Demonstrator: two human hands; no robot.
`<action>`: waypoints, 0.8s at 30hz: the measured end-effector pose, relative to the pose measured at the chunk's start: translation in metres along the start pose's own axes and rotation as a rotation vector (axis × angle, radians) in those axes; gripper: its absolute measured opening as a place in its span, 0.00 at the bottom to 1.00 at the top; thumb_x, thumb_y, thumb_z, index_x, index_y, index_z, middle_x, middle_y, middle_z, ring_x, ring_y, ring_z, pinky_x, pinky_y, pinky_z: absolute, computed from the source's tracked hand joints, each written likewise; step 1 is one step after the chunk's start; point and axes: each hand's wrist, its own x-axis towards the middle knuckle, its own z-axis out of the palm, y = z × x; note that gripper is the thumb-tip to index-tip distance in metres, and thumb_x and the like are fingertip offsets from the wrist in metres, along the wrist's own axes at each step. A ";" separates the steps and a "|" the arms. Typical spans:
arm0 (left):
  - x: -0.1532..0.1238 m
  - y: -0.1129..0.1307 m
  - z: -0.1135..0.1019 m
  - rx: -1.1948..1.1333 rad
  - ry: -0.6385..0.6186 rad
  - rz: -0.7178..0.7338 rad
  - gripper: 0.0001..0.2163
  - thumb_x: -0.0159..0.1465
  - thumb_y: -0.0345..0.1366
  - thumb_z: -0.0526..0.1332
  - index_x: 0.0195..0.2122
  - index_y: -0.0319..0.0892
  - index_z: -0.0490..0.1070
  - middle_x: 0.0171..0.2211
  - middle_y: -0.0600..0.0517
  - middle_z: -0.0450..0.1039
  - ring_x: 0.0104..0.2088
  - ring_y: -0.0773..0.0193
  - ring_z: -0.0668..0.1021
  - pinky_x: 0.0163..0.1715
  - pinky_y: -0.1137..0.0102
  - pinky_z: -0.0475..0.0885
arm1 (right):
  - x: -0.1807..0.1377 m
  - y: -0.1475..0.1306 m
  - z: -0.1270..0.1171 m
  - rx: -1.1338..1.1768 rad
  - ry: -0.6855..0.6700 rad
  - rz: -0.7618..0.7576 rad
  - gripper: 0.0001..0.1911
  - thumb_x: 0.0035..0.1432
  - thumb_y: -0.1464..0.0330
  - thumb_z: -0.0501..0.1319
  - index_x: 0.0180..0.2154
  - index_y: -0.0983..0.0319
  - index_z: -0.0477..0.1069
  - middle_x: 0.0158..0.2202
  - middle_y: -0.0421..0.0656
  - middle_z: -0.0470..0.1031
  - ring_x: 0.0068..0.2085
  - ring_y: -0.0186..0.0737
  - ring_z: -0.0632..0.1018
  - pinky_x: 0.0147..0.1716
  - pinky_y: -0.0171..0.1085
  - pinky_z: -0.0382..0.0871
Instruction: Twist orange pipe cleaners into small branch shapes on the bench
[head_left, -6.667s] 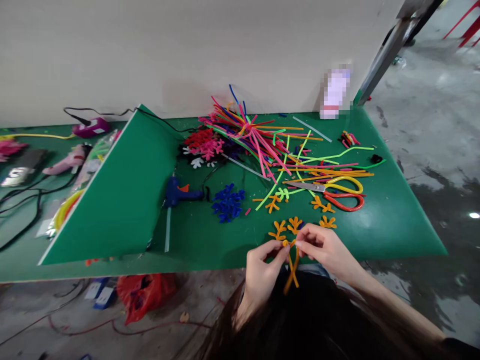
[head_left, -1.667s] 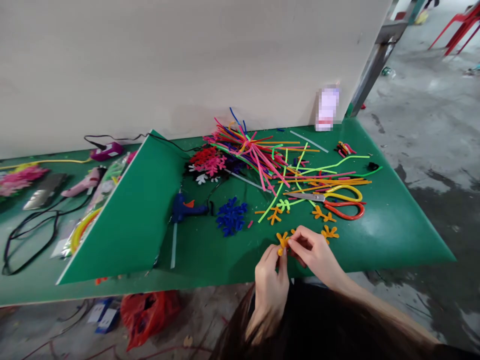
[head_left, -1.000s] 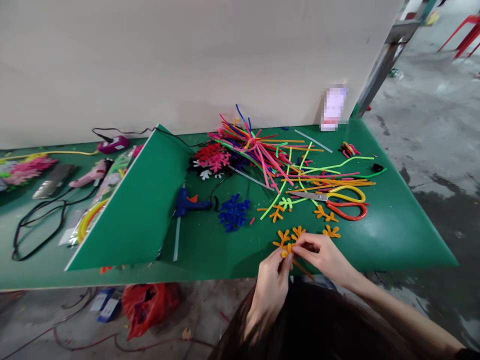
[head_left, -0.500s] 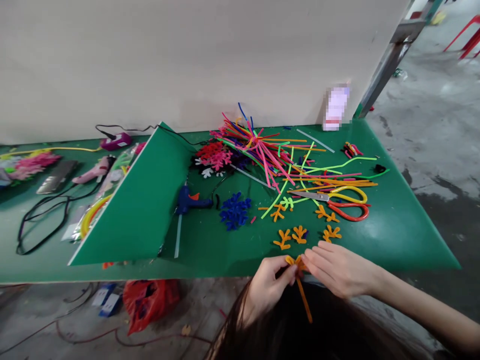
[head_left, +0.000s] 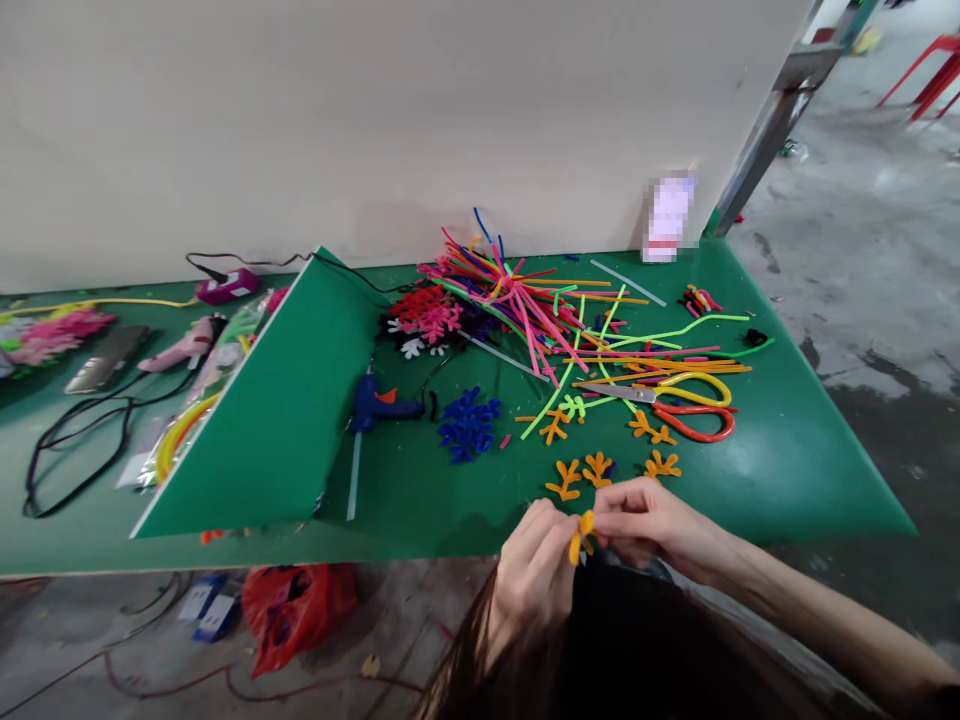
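Between my hands, at the table's front edge, is an orange pipe cleaner [head_left: 579, 540] bent into small loops. My left hand [head_left: 538, 562] is closed, pinching it from the left. My right hand [head_left: 649, 522] pinches it at its right side with thumb and forefinger. Part of the pipe cleaner is hidden by the fingers. Just beyond my hands lie several finished-looking orange branched pieces [head_left: 564, 480]. Scissors [head_left: 694, 396] with a yellow and a red handle lie past them on the right. A dark blue snowflake shape [head_left: 469, 424] sits to the left.
A loose bundle of coloured pipe cleaners [head_left: 514, 290] spreads over the green table [head_left: 810, 450]. A blue glue gun [head_left: 375, 402] stands beside an upright green board [head_left: 247, 430]. A phone [head_left: 670, 218] leans on the wall. A red bag [head_left: 296, 610] is on the floor.
The orange piece has turned in my fingers, and its long straight tail no longer shows hanging down. My right hand has shifted to a thumb-and-finger pinch, and my left hand has rolled over.
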 end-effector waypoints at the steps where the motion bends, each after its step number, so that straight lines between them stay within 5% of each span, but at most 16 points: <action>1: 0.000 -0.001 0.001 -0.031 0.003 -0.107 0.10 0.64 0.25 0.51 0.30 0.38 0.70 0.22 0.49 0.68 0.24 0.66 0.68 0.25 0.71 0.66 | 0.002 0.003 0.002 -0.090 0.080 -0.076 0.17 0.57 0.56 0.59 0.27 0.63 0.66 0.19 0.34 0.60 0.21 0.29 0.60 0.21 0.31 0.54; 4: 0.005 -0.003 0.004 -0.214 -0.009 -0.491 0.12 0.64 0.32 0.53 0.24 0.38 0.68 0.20 0.52 0.67 0.22 0.69 0.69 0.22 0.76 0.66 | 0.007 0.013 0.008 -0.365 0.297 -0.267 0.13 0.58 0.58 0.59 0.36 0.62 0.69 0.29 0.39 0.70 0.29 0.33 0.68 0.28 0.33 0.60; 7: 0.009 -0.004 0.007 -0.409 0.024 -0.721 0.12 0.63 0.38 0.56 0.25 0.38 0.69 0.21 0.54 0.68 0.22 0.69 0.69 0.22 0.77 0.67 | 0.009 0.026 0.013 -0.498 0.358 -0.391 0.11 0.61 0.61 0.56 0.33 0.61 0.69 0.31 0.42 0.72 0.32 0.36 0.71 0.33 0.35 0.64; 12: 0.008 -0.001 0.008 -0.403 0.011 -0.723 0.10 0.61 0.39 0.59 0.28 0.38 0.71 0.28 0.50 0.73 0.31 0.65 0.74 0.33 0.74 0.71 | 0.006 0.037 0.018 -0.581 0.423 -0.460 0.13 0.64 0.63 0.53 0.30 0.61 0.69 0.30 0.43 0.73 0.33 0.40 0.74 0.34 0.37 0.67; 18: 0.006 -0.003 0.006 -0.383 0.009 -0.703 0.09 0.59 0.38 0.62 0.27 0.37 0.75 0.30 0.49 0.74 0.32 0.63 0.75 0.35 0.72 0.71 | 0.005 0.031 0.015 -0.563 0.456 -0.497 0.09 0.63 0.65 0.54 0.34 0.60 0.70 0.34 0.44 0.73 0.36 0.41 0.74 0.37 0.38 0.67; 21: 0.004 -0.007 0.008 -0.517 0.076 -0.752 0.09 0.57 0.38 0.65 0.25 0.37 0.77 0.32 0.48 0.71 0.35 0.63 0.74 0.36 0.72 0.71 | 0.007 0.027 0.008 -0.382 0.412 -0.480 0.08 0.61 0.65 0.57 0.35 0.61 0.72 0.36 0.44 0.72 0.39 0.40 0.72 0.41 0.37 0.65; 24: 0.002 -0.009 0.011 -0.792 0.100 -0.853 0.09 0.55 0.40 0.66 0.26 0.38 0.78 0.32 0.49 0.68 0.37 0.63 0.72 0.40 0.70 0.70 | 0.011 0.031 0.003 0.092 0.211 -0.275 0.09 0.58 0.63 0.61 0.33 0.62 0.74 0.32 0.41 0.70 0.34 0.34 0.70 0.37 0.33 0.63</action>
